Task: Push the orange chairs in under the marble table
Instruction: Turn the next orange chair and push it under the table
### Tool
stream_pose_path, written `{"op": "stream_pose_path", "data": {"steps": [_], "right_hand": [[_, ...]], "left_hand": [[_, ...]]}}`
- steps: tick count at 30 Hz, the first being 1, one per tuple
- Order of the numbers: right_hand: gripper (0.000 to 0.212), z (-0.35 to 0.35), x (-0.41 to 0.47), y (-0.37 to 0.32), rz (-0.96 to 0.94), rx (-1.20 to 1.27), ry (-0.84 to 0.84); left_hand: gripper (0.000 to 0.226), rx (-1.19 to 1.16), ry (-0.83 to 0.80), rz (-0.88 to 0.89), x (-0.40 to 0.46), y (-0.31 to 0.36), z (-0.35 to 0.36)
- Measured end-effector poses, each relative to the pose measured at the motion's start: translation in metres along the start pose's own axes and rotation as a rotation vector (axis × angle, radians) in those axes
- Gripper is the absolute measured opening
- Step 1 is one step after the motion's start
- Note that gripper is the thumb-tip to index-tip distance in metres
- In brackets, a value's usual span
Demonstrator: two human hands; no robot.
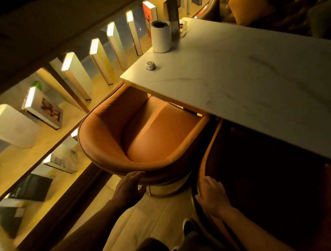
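Observation:
An orange tub chair [142,131] stands with the front of its seat tucked under the edge of the white marble table [243,75]. My left hand [129,188] touches the outside of its curved back with straight fingers. To the right, a second orange chair [207,161] sits in deep shadow beside the table, its seat hardly visible. My right hand [213,196] rests flat on the back rim of that chair, fingers relaxed.
On the table stand a white cylinder [161,36], a small white button device [150,65] and a dark stand at the far end. Lit shelves with books [74,76] run along the left, close to the first chair. My shoe [188,226] shows on the pale floor.

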State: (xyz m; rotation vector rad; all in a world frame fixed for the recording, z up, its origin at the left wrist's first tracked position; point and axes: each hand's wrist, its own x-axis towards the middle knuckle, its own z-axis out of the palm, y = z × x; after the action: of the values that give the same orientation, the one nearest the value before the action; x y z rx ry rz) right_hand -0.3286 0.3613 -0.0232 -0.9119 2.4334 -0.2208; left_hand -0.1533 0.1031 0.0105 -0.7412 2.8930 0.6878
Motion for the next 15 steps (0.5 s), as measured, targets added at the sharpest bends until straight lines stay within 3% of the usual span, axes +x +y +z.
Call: {"op": "stream_pose_path", "data": {"steps": [5,12,15], "right_hand": [[0.072,-0.004,0.032,-0.029,-0.020,0.012,-0.015],[0.093,0.008,0.075,-0.098,-0.002,0.066,-0.064],[0.103,0.020,0.093,-0.140,-0.019,0.052,-0.105]], "left_hand": [[0.065,0.119,-0.050,0.015,0.031,-0.038,-0.025],[0.102,0.292,-0.337,0.090,0.091,-0.131,-0.057],[0.129,0.297,-0.484,0.121,0.112,-0.167,-0.076]]}}
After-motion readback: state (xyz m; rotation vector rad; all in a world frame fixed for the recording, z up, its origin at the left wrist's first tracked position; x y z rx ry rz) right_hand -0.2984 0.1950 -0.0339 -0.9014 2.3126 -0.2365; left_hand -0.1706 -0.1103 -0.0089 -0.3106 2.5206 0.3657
